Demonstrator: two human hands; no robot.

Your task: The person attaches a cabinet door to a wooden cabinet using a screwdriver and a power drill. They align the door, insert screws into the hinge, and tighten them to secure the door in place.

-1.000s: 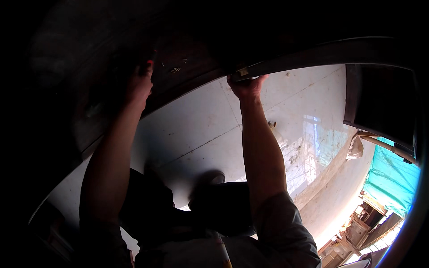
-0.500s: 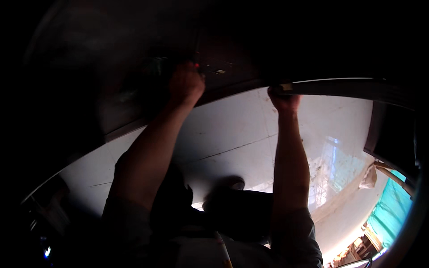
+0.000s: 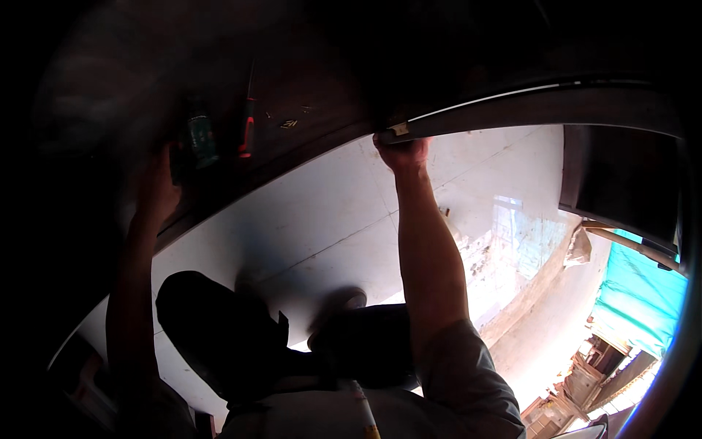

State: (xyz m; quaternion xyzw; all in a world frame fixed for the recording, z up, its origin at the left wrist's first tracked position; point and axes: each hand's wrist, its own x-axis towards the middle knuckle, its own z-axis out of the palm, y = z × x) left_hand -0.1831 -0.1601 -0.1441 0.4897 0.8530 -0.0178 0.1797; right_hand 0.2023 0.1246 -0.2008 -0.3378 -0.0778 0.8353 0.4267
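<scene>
Deep in shadow, my left hand (image 3: 159, 192) is beside a dark green tool (image 3: 202, 135) on a dark wooden surface (image 3: 322, 135); its fingers are too dark to make out. A screwdriver (image 3: 248, 128) with a red and black handle lies to the right of that tool. Farther right, several small brass-coloured screws (image 3: 289, 124) lie loose. My right hand (image 3: 406, 151) is closed around the near end of a long dark wooden door or panel (image 3: 512, 113), fingers partly hidden underneath. A small brass-coloured fitting (image 3: 399, 129) sits on that panel just above the hand.
Pale floor tiles (image 3: 329, 219) spread below the wood, with my dark-clothed legs (image 3: 212, 322) over them. At right are a dark panel (image 3: 621, 186), a turquoise sheet (image 3: 632, 296) and wood scraps (image 3: 585, 373). A cigarette-like stick (image 3: 366, 410) shows at the lower edge.
My left hand has moved left, away from the screwdriver, which now shows lying on the wood. My right hand keeps its grip on the panel; the whole view has shifted.
</scene>
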